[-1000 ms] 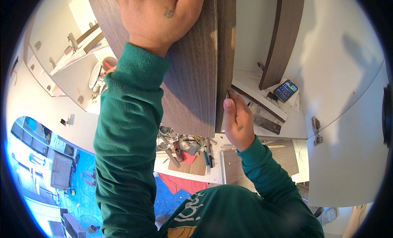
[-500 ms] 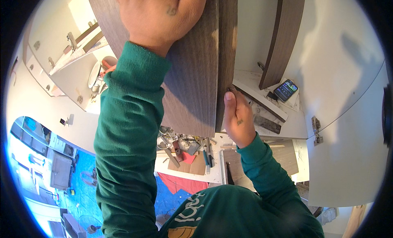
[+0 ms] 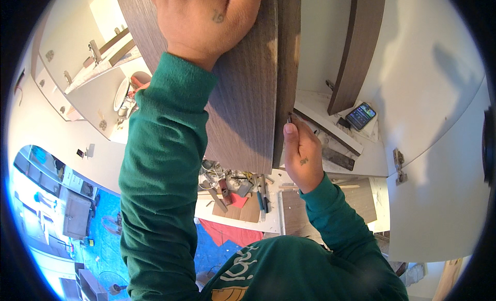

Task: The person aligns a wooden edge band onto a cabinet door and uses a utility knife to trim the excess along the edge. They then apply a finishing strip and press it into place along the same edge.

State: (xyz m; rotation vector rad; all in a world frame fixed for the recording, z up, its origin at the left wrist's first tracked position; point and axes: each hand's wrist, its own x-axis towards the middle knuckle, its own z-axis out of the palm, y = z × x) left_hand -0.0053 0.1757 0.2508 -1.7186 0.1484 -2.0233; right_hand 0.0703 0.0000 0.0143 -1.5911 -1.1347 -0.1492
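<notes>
A dark brown wood-grain panel [image 3: 240,109] stands upright in front of me, with a narrower brown strip [image 3: 287,53] along its right side. Against the panel's upper part rests my left hand [image 3: 204,21]; the top edge of the picture cuts off its fingers. Lower down, my right hand [image 3: 304,159] is closed beside the strip's right edge, thumb upward. A thin dark tip pokes out above that thumb, touching or very near the strip; its kind is too small to make out. The fingers behind are mostly hidden.
A phone [image 3: 360,116] lies on the white cabinet shelf at right, near loose dark strips [image 3: 338,159]. Another brown board [image 3: 356,53] leans behind it. Below the panel, a cluttered white worktop holds tools and cardboard [image 3: 243,210]. White doors with hinges [image 3: 399,159] flank me.
My right hand has shifted slightly down along the strip, and the thin dark tip shows above its thumb. My left hand stays on the panel. The view has moved a little.
</notes>
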